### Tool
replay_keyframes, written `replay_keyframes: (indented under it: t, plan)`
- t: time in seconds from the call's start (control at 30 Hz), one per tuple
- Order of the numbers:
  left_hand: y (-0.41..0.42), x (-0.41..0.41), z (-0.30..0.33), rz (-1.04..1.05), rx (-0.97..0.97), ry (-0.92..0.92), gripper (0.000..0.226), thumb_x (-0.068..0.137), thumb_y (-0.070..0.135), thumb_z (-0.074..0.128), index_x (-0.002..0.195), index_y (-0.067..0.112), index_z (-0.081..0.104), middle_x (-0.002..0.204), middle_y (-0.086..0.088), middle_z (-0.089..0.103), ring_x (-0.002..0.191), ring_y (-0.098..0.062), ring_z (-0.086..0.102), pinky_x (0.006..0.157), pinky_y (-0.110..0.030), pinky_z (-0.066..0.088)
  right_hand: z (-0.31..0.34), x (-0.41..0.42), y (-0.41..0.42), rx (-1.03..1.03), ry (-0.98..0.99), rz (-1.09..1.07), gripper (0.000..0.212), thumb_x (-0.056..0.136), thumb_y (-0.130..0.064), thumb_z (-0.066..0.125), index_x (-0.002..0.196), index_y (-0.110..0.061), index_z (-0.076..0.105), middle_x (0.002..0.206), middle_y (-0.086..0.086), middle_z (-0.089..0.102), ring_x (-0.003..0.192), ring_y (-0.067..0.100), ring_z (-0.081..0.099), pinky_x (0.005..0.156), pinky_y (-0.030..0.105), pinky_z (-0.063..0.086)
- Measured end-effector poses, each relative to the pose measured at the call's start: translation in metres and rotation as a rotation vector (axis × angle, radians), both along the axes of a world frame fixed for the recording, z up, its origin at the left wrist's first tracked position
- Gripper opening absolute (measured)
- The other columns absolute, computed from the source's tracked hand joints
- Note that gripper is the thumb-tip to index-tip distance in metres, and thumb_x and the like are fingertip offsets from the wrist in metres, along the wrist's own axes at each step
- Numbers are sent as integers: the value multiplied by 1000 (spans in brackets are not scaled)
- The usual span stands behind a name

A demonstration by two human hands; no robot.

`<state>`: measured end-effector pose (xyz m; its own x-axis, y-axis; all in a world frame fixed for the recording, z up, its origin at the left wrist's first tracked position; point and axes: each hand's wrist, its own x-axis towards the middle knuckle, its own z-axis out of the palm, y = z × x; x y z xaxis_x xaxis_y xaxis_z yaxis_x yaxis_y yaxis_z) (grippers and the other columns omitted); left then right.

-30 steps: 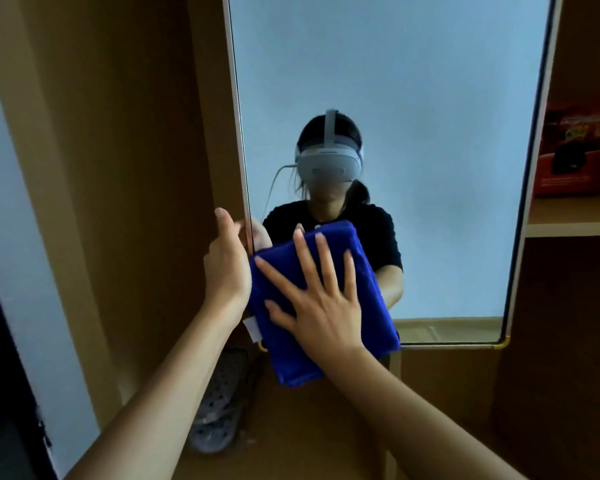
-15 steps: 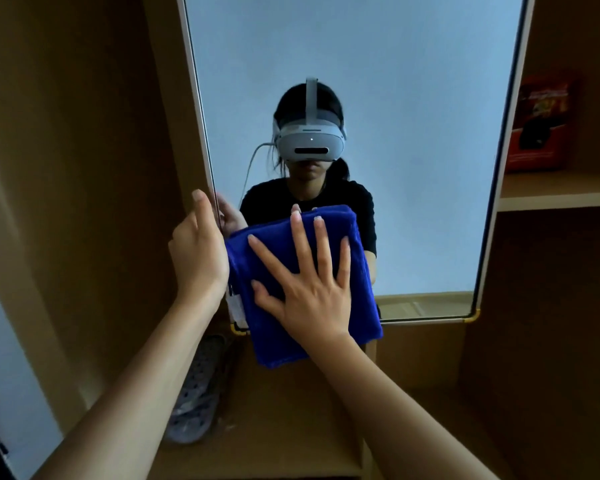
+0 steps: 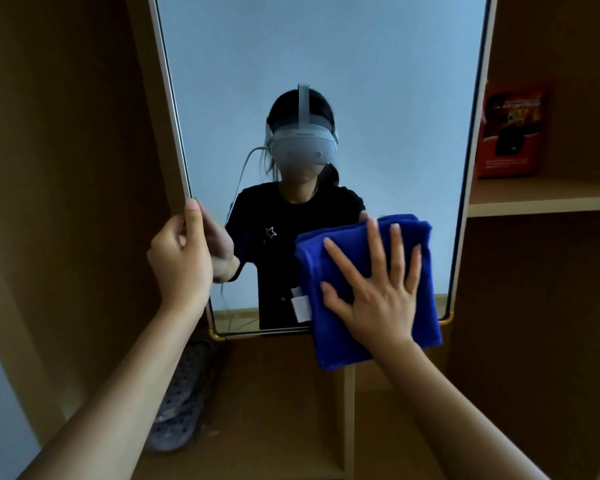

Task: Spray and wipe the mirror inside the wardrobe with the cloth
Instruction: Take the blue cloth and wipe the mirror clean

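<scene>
My right hand (image 3: 374,289) lies flat with the fingers spread wide, and it presses the blue cloth (image 3: 368,292) onto the mirror (image 3: 319,64). The cloth sits at the bottom right corner of the glass and hangs a bit past the lower edge. The mirror stands tall, so most of the glass is above and to the left of my hand. My left hand (image 3: 181,261) curls round the mirror's left edge and holds it steady. I think I wipe up or left next.
</scene>
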<state>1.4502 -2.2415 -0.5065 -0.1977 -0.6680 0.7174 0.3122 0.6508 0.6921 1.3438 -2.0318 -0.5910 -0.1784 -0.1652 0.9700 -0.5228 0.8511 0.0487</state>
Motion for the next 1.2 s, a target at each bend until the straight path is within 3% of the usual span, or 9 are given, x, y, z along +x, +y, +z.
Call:
replay_keyframes:
  t: [0.13,0.2,0.27,0.33,0.43,0.57,0.73,1.07,1.2]
  plan:
    - [8,0,-1,56,18,-46,36,101,41,41,91,14,62,77,11,61,69,4,57,57,-4,34,2,-8,23,-19,-19,-13,64,92,-65,40,150,-49,17,162,7,14,151,29,-1,120,54,0]
    - [18,-1,-6,70,44,-93,36,102,36,41,119,9,58,106,0,65,98,-13,61,73,-12,38,3,-7,23,-23,-25,-15,63,91,-64,40,149,-49,19,162,7,14,151,29,0,120,54,1]
    - [36,1,-14,44,-32,-79,48,102,28,44,143,6,36,144,-11,45,133,-17,41,98,-16,34,4,-5,23,-13,-39,-8,64,91,-64,41,148,-49,18,162,6,13,151,29,-1,120,55,2]
    - [58,-1,-27,94,-261,-44,56,101,20,45,149,3,24,159,-12,17,146,-15,15,117,-23,18,6,-2,24,1,-71,1,64,91,-64,40,149,-49,18,163,6,13,151,29,-2,120,56,2]
    - [90,-11,-46,40,-650,-122,58,100,19,42,151,5,21,162,-6,5,149,-18,7,120,-45,17,23,5,24,-11,-164,18,60,94,-62,33,150,-47,15,164,7,7,150,31,-6,119,56,-4]
    - [108,-32,-45,132,-1119,-316,57,103,32,30,153,11,14,161,-5,11,149,-17,7,119,-45,21,90,7,20,-52,-253,50,54,100,-55,12,152,-48,-2,164,3,-11,148,28,-22,117,55,-13]
    - [105,-50,11,382,-1105,-362,59,100,35,19,153,9,15,161,-8,13,149,-19,5,121,-43,12,157,3,24,-35,-264,213,55,103,-47,14,153,-40,-8,163,-2,-17,147,23,-26,116,48,-20]
    - [118,-55,-46,460,-1172,-409,69,102,46,19,152,0,7,160,-19,5,149,-28,5,120,-41,8,84,-15,43,35,-116,47,61,103,-44,20,156,-25,-4,164,1,-5,151,21,-10,122,41,-7]
    - [118,-54,-7,504,-1261,-395,77,93,46,28,149,-2,7,157,-21,5,148,-27,2,121,-41,1,99,-15,43,42,-84,41,62,102,-42,22,155,-20,-2,163,4,-1,151,21,-6,122,41,-5]
